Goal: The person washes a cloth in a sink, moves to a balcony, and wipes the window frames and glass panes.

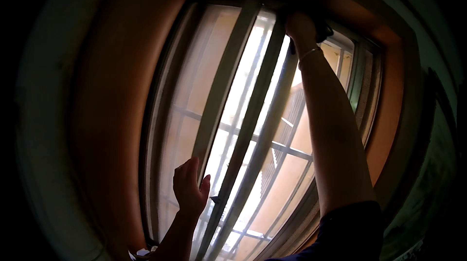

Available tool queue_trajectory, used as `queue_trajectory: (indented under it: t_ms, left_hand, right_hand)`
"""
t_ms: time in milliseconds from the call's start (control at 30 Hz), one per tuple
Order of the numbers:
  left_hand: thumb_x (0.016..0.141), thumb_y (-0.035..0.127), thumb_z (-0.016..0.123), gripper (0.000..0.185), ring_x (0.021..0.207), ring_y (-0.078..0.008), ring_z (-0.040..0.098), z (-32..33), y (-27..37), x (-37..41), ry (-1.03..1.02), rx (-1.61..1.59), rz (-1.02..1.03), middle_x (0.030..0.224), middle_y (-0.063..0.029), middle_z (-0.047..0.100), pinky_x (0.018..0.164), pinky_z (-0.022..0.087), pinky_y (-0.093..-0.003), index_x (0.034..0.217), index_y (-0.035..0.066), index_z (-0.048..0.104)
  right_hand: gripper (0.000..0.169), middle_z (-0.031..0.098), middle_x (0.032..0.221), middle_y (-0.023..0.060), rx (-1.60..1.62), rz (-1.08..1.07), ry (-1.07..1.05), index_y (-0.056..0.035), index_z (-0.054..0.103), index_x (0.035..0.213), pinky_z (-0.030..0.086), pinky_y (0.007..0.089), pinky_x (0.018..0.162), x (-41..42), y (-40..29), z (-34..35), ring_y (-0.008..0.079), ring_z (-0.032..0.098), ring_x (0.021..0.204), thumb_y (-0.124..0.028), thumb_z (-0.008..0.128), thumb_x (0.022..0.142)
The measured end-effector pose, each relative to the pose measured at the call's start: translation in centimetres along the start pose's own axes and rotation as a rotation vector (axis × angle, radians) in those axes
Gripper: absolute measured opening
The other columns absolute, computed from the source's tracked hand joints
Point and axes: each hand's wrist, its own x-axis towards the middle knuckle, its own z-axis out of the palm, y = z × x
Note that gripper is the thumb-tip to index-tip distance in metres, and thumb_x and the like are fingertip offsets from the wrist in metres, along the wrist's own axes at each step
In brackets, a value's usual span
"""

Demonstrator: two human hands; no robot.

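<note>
My right hand (301,29) is raised to the top of a sliding window, pressing a dark, bunched item (323,30), apparently a cloth, near the upper frame. Deep shadow hides its fingers and most of that item. Lower left, my left hand (190,184) is against or just in front of a pale sash stile (222,86), thumb apart from the upward fingers. Whether it bears on the stile I cannot tell. Right of it runs a darker upright stile (251,129) with a small dark latch-like piece (214,199) low on its edge.
Metal bars (292,150) cross outside the glass, before a light-coloured wall (292,184). An orange-brown reveal (109,115) surrounds the window. The lower window track (292,231) passes behind my right arm. A small white object (142,252) shows at the bottom left.
</note>
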Motion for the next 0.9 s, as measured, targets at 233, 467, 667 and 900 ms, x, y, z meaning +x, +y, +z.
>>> queue_trajectory:
  t_ms: [233, 467, 667, 900]
  left_hand:
    - [0.071, 0.02, 0.075, 0.074, 0.111, -0.0359, 0.049, 1.3, -4.6, -1.1, -0.082, 0.105, 0.039, 0.124, -0.0199, 0.051, 0.093, 0.039, -0.0449, 0.133, 0.001, 0.038]
    - [0.069, 0.015, 0.078, 0.081, 0.106, -0.036, 0.051, 3.0, -4.3, -0.4, -0.056, 0.123, -0.021, 0.119, -0.0208, 0.052, 0.089, 0.043, -0.0431, 0.136, -0.001, 0.034]
    - [0.072, 0.012, 0.074, 0.069, 0.103, -0.0349, 0.052, 3.7, -4.1, -0.2, -0.029, 0.088, -0.09, 0.116, -0.0188, 0.053, 0.088, 0.044, -0.0428, 0.131, -0.002, 0.041]
    - [0.073, 0.01, 0.072, 0.063, 0.1, -0.0325, 0.053, 3.4, -2.6, -0.4, -0.053, 0.089, -0.116, 0.112, -0.0159, 0.055, 0.085, 0.045, -0.0411, 0.129, 0.001, 0.044]
  right_hand:
    - [0.036, 0.056, 0.12, 0.0211, 0.33, -0.004, -0.086, -0.0071, 0.058, 0.117, 0.046, 0.0455, 0.09, 2.9, -6.2, 1.1, 0.0372, 0.057, 0.104, -0.028, 0.047, 0.09]
    - [0.034, 0.057, 0.115, 0.0202, 0.065, -0.186, 0.044, -0.0093, 0.054, 0.12, 0.046, 0.0448, 0.089, -3.3, 1.1, -0.1, 0.0363, 0.057, 0.103, -0.014, 0.047, 0.087]
    - [0.048, 0.049, 0.127, 0.0177, -0.338, 0.141, 0.093, -0.0001, 0.046, 0.126, 0.041, 0.0446, 0.095, -10.8, 12.7, -3.7, 0.0324, 0.046, 0.119, -0.034, 0.047, 0.091]
    - [0.041, 0.059, 0.104, 0.019, -0.225, 0.183, 0.245, 0.0013, 0.057, 0.106, 0.041, 0.0445, 0.087, -7.2, 5.5, 0.1, 0.0316, 0.055, 0.098, -0.034, 0.052, 0.086]
